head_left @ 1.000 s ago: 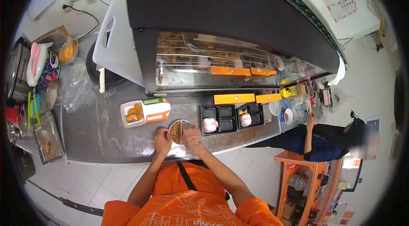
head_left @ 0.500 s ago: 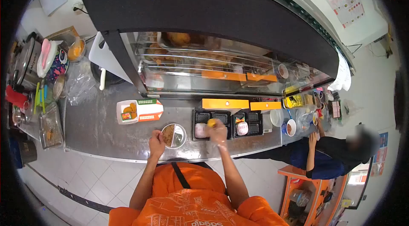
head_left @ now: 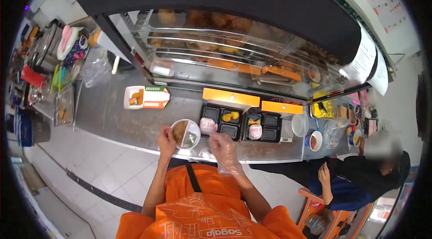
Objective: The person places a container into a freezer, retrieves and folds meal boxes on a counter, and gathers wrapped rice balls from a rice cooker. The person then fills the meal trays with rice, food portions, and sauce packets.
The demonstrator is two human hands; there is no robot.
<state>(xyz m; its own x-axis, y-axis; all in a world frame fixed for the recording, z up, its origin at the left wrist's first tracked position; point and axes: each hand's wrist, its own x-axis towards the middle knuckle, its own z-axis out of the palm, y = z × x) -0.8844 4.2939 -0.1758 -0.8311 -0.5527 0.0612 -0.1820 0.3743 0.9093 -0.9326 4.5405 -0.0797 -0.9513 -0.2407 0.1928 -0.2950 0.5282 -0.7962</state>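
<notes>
A round bowl [head_left: 193, 126] is standing on the metal surface [head_left: 103, 113] in front of me. Its left half is holding brown, crumbly food [head_left: 179, 132]; its right half is looking pale and shiny, its contents unclear. My left hand [head_left: 166, 141] is pinching the bowl's left rim. My right hand [head_left: 224, 150], in a clear plastic glove, is hovering near the bowl's right side, fingers loosely curled; I cannot tell whether they are holding anything.

I appear to be portioning food by hand, steadying the bowl on one side. Reaching into it calls for bringing my right fingers leftward over the rim without tipping it.

Just beyond, a black tray [head_left: 230, 132] is holding a wrapped parcel [head_left: 208, 125] and yellow pieces [head_left: 231, 116] in separate compartments. To its right, a second tray [head_left: 270, 134] is holding another parcel [head_left: 255, 132] and a small packet [head_left: 254, 121]. Farther left, an open paper box [head_left: 155, 96] is holding browned pieces and a packet. Well off to the right, a cup [head_left: 308, 141] is holding reddish food.
</notes>
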